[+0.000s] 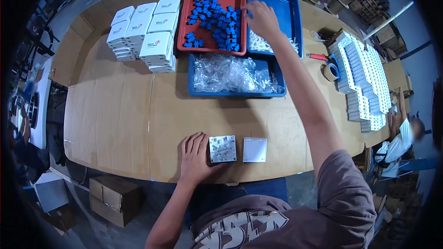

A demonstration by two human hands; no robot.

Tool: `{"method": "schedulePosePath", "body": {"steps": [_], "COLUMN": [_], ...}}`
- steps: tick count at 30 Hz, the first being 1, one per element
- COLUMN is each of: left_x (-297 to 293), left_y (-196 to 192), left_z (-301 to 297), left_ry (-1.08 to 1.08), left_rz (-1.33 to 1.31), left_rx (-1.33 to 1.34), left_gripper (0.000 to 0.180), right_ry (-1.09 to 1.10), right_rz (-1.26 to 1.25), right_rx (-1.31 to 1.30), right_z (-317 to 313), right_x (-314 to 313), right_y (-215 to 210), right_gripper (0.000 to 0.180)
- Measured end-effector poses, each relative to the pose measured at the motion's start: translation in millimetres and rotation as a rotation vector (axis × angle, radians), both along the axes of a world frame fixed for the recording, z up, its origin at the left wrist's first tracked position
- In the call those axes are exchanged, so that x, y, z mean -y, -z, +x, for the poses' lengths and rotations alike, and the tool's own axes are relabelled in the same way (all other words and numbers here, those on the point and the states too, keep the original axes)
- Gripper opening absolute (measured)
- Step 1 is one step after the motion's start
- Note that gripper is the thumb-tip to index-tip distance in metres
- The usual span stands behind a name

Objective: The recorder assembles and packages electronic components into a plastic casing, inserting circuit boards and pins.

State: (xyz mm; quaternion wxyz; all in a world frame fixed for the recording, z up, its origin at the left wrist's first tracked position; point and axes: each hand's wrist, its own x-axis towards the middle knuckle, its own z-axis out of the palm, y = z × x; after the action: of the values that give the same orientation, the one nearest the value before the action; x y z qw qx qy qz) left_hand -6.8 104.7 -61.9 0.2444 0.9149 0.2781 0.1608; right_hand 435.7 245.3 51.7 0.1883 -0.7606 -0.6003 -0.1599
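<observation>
My left hand [196, 157] lies at the near table edge, its fingers and thumb closed about the near left corner of a small open white box [222, 149]. Pale small parts fill this box. Just right of it is a flat white square cover [254, 150], apart from both hands. My right hand [263, 20] is stretched far forward, over the rim between the red tray [185, 16] of blue connectors [226, 23] and the blue tray [281, 2]. Its fingers are bent together beside the connectors; whatever they hold is hidden. White small parts [260, 44] lie in the blue tray's near end.
A nearer blue tray [236, 94] holds clear plastic bags [228, 74]. White boxes [157, 46] are stacked at left, more white boxes [362, 74] at right. A tape roll [331, 72] and a red-handled tool [317, 57] lie near the right stacks. Another person [399, 140] is beyond the table.
</observation>
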Motion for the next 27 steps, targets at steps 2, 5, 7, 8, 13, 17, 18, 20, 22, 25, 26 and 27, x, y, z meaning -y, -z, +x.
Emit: {"method": "schedulePosePath", "body": {"steps": [2, 5, 7, 8, 13, 17, 18, 20, 22, 25, 26, 27], "left_x": [-1.3, -7.5, -7.5, -9.3, -9.7, -7.0, -6.4, -4.3, -3.3, -3.1, -1.7, -0.6], "left_y": [-7.6, 0.0, 2.6, 2.4, 3.7, 3.5, -0.6, -3.5, -1.8, -1.6, 2.7, 3.4], "left_z": [2.9, 2.3, 1.3, 1.2, 1.0, 3.9, 3.5, 0.3, 1.2, 3.2, 0.8, -1.6], "left_ry": [0.011, 0.038, 0.03, 0.025, 0.044, 0.045, 0.033, 0.013, 0.02, 0.029, 0.028, 0.021], "left_rz": [-0.031, -0.054, -0.08, -0.083, -0.07, -0.063, -0.068, -0.066, -0.044, -0.004, 0.036, 0.051], "left_rx": [0.031, -0.015, -0.037, -0.039, -0.04, -0.04, -0.027, -0.01, 0.016, 0.019, 0.029, 0.025], "left_gripper": [0.105, 0.102, 0.101, 0.101, 0.098, 0.097, 0.096, 0.096, 0.093, 0.092, 0.093, 0.093], "right_ry": [0.015, 0.117, 0.093, 0.08, 0.1, 0.08, 0.077, -0.127, -0.283, -0.464, -0.512, -0.538], "right_rz": [-0.032, -0.363, -0.386, -0.407, -0.387, -0.115, -0.111, 0.15, 0.455, 0.781, 0.81, 0.841], "right_rx": [0.066, 0.323, 0.359, 0.397, 0.406, 0.404, 0.404, 0.004, -0.142, -0.04, 0.065, 0.1], "right_z": [32.5, 54.6, 50.5, 49.3, 51.4, 59.0, 53.6, 30.7, -9.3, -77.5, -93.5, -111.5], "right_x": [-40.6, -71.6, -82.4, -86.3, -94.7, -80.0, -72.9, -49.5, -13.6, 65.3, 86.0, 101.6], "right_y": [10.4, 10.6, 17.0, 19.5, 25.6, 24.0, 21.4, 13.6, -6.6, -49.3, -60.0, -68.2], "right_gripper": [0.032, 0.042, 0.037, 0.032, 0.032, 0.023, 0.023, 0.019, 0.02, 0.03, 0.031, 0.031]}}
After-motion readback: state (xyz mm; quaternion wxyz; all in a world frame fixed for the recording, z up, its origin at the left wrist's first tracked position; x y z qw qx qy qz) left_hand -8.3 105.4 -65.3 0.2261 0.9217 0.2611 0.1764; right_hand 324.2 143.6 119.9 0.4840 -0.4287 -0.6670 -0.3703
